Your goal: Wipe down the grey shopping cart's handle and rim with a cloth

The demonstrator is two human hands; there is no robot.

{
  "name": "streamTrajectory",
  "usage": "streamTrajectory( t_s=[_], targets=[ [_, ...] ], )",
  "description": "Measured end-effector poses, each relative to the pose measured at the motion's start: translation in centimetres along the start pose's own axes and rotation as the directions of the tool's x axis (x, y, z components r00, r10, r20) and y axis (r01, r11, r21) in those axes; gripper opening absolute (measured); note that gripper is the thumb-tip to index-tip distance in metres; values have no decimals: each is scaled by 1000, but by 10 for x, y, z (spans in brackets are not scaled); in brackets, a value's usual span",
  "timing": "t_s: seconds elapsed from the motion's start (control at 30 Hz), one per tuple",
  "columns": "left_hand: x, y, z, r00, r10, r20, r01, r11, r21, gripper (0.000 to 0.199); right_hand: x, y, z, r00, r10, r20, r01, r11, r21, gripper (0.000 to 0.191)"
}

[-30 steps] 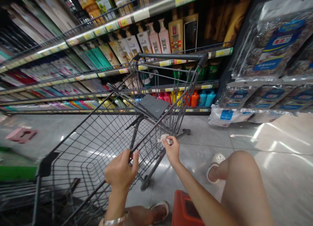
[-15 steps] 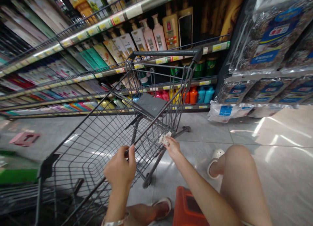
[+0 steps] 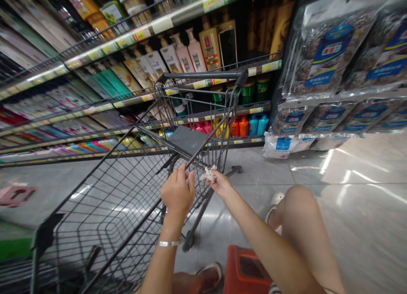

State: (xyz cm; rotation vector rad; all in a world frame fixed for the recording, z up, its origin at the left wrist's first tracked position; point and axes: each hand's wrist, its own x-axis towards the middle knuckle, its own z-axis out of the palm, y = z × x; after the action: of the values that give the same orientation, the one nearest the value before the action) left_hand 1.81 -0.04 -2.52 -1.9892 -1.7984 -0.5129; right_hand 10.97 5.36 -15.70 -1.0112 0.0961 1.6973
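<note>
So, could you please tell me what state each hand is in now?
Left hand: partly curled at the shopping cart; whether it grips cannot be told.
Right hand: closed, holding a crumpled whitish wad.

The left grip (image 3: 177, 191) and the right grip (image 3: 220, 184) were formed by a person's bare hands, and both forearms (image 3: 254, 222) were left uncovered. A narrow, silver-coloured bracelet (image 3: 168, 243) was worn around the left wrist (image 3: 173, 227); any fine marks on it were too small to be read. At the near edge, a small part of dark and pale striped cloth (image 3: 275, 289) was shown, though its garment could not be told. The right knee (image 3: 302, 203) was uncovered. A white clog (image 3: 277, 198), pierced with round holes, was worn on the right foot, and a pale-rimmed shoe (image 3: 219, 270) on the left.
</note>
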Motion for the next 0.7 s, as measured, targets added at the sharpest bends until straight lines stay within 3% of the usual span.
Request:
streamTrajectory(
  t_s=[0.33,0.53,0.7],
  targets=[
    [-2,-5,-11,995,54,82,-50,998,-42,37,-22,-40,30,994,-92,54,89,995,49,11],
    [-7,-14,-12,995,89,52,-85,994,-75,37,-42,-72,49,965,-179,191,164,982,90,12],
    [-13,-22,-16,992,120,39,-116,989,-90,39,-55,-67,48,946,-285,153,284,958,34,17]
  ],
)
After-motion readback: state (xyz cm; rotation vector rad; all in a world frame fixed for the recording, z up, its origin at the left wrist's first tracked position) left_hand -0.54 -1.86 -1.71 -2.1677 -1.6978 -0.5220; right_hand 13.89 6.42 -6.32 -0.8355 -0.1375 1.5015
